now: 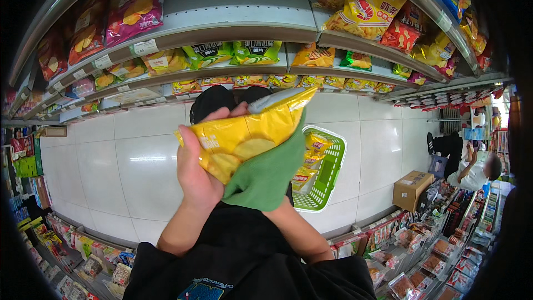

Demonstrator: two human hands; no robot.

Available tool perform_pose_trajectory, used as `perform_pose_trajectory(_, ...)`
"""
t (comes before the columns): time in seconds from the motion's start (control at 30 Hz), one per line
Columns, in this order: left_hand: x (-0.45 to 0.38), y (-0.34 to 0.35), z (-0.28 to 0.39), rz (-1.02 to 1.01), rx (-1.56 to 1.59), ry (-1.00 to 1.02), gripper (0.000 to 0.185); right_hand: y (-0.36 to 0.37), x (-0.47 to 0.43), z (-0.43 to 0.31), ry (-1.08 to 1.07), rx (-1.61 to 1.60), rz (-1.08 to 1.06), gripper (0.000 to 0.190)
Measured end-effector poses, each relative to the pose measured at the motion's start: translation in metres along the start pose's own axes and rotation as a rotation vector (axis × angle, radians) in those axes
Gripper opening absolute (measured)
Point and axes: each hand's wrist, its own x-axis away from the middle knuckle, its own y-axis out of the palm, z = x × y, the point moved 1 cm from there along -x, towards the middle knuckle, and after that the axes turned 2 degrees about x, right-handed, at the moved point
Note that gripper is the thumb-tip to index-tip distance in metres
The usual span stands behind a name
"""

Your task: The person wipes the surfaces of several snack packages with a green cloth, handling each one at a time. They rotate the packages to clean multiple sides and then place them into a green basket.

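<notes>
My left hand (198,171) grips a yellow bag of potato chips (245,137) by its left end, thumb on the near face. The bag is tilted, its right end raised, and part of its silvery back shows along the top edge. A green cloth (270,171) lies against the bag's lower right side. The cloth covers my right hand, so its fingers are hidden; only the wrist (281,212) and forearm come out below it.
Shelves of snack bags (362,4) curve across the front. A green-and-white basket (333,175) with several yellow bags (306,173) stands on the tiled floor (145,162) at right. Beyond it are a cardboard box (412,189) and another person (470,166). Packaged-food displays (441,254) line the area behind me.
</notes>
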Motion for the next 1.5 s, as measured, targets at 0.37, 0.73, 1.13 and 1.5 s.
perform_pose_trajectory(0.37,0.004,-0.003,0.017,0.218,-0.461,0.069,0.052,-0.064,-0.037,-0.029,-0.072,0.318,-0.343,0.097)
perform_pose_trajectory(0.73,-0.004,-0.02,0.013,-0.252,-0.042,0.054,0.059,-0.059,0.018,0.045,0.35,-1.381,-0.162,0.053)
perform_pose_trajectory(1.13,-0.018,0.019,0.09,-0.622,-1.325,0.315,0.066,-0.095,-0.014,-0.008,0.039,0.211,-0.27,0.06)
perform_pose_trajectory(1.5,0.001,0.006,0.034,-0.339,-1.3,-0.127,0.03,-0.101,0.014,0.021,0.196,-0.078,-0.078,0.05)
